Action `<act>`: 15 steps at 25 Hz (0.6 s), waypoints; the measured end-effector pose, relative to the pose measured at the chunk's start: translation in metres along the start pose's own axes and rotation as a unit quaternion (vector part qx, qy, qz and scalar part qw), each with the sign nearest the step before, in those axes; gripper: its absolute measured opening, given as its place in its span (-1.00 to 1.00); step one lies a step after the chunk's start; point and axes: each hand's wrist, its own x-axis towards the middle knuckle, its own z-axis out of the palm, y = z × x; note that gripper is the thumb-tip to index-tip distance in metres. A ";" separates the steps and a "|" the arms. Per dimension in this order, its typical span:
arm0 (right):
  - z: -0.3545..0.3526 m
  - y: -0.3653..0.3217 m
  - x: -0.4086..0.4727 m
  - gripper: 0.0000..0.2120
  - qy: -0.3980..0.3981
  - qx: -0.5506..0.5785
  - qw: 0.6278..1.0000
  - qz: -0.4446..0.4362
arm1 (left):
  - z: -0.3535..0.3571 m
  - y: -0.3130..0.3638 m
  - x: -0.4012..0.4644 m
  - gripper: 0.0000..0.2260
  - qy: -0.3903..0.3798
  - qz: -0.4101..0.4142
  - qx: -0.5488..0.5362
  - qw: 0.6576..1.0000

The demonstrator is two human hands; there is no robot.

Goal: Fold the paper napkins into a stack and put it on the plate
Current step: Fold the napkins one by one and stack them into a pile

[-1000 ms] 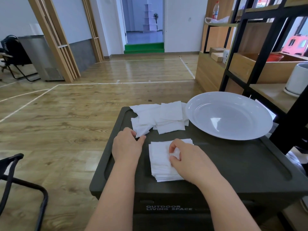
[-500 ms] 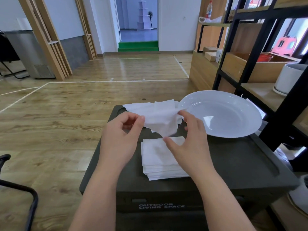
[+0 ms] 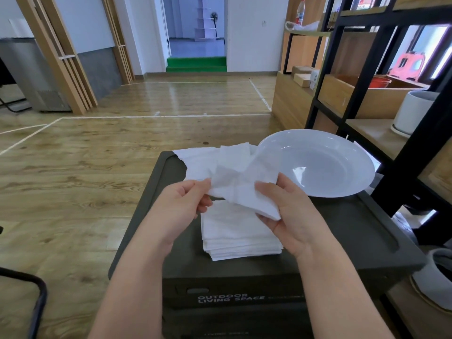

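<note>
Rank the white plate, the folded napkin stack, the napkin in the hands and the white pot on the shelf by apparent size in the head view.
1. White plate
2. Folded napkin stack and napkin in the hands: look alike, not ranked; the stack is partly covered.
3. White pot: smallest, but farther away and cut by the shelf post, so unsure.

box (image 3: 342,241): stack (image 3: 238,237) near front | loose napkins (image 3: 208,160) behind stack | plate (image 3: 325,165) right (rear corner) | shelf (image 3: 367,94) right of box
</note>
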 end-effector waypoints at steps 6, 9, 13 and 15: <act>0.002 0.003 0.002 -0.80 0.015 -0.047 0.998 0.029 | 0.006 -0.001 0.000 -0.63 -0.058 0.125 0.035 0.990; 0.004 0.004 0.001 -0.74 0.010 -0.083 0.996 0.036 | 0.009 -0.002 0.002 -0.84 0.014 0.151 -0.017 0.988; 0.002 0.002 0.000 -0.81 0.022 -0.091 0.995 0.030 | 0.005 0.001 0.003 -0.87 0.038 0.163 -0.102 0.981; 0.004 0.000 -0.001 -0.88 0.012 -0.052 0.997 0.048 | 0.004 0.005 0.002 -0.93 0.038 0.173 -0.140 0.974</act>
